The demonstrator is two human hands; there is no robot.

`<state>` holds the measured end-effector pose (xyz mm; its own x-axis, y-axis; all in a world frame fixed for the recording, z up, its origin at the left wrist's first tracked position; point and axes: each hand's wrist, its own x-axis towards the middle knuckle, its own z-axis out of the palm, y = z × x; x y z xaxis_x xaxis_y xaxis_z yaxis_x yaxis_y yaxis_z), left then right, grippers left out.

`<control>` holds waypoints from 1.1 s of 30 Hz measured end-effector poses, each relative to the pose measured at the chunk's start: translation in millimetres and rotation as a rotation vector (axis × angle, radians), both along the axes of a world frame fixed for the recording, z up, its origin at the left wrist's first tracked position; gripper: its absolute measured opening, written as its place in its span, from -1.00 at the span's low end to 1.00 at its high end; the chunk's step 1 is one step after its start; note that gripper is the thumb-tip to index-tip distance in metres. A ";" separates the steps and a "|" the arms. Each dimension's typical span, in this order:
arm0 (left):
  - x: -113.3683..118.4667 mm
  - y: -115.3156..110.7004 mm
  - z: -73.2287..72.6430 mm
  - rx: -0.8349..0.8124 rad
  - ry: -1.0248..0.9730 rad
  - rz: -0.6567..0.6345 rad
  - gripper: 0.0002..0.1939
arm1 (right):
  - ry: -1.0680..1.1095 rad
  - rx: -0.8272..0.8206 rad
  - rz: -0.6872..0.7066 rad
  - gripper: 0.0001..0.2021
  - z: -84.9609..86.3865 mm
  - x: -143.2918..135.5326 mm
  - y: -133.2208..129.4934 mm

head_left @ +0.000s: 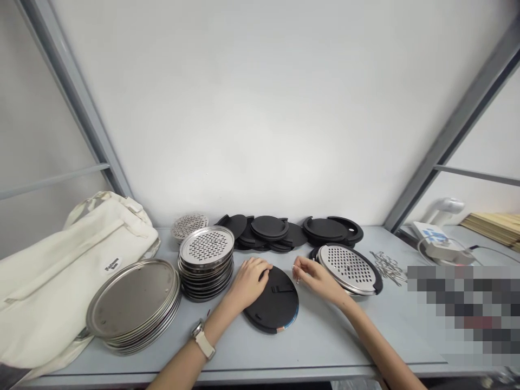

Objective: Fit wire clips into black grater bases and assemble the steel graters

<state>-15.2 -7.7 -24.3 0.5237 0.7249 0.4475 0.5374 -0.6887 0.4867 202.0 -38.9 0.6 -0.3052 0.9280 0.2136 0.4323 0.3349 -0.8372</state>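
Note:
A black round disc (274, 306) lies on the table in front of me, with a small latch-like part and a slot on its face and a coloured strip at its lower right edge. My left hand (252, 279) rests over its upper left rim, fingers curled on the edge. Right of the disc, my right hand (311, 275) pinches a small shiny metal wire piece (298, 281), mostly hidden by the fingers. Near the right hand sits a perforated grater disc (348, 268) in a black holder. Farther right lies a loose pile of metal wire pieces (389, 267).
Left stand a stack of round metal plates (130, 303) and a stack topped by a grater disc (207, 246). Black round parts (268, 227) line the wall. A cream bag (81, 260) lies far left; a white device (441, 241) stands right on the grey table (325, 352).

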 end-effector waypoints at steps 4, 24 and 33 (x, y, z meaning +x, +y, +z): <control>0.4 -4.4 1.7 0.044 0.106 0.124 -0.84 | -0.046 -0.031 -0.128 -0.71 -25.1 3.6 -24.6; 14.1 -8.3 18.7 0.032 0.321 -0.147 -0.78 | -0.144 -0.027 0.013 -0.65 -30.1 -14.0 4.2; 24.8 -4.6 14.3 0.052 0.397 -0.072 -0.79 | -0.238 -0.020 0.017 -0.66 -18.4 -12.6 -5.6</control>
<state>9.5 -12.4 -10.0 0.7121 0.6615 0.2353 0.6258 -0.7499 0.2145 189.5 -44.5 -17.8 -0.3607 0.9255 0.1154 0.6128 0.3285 -0.7187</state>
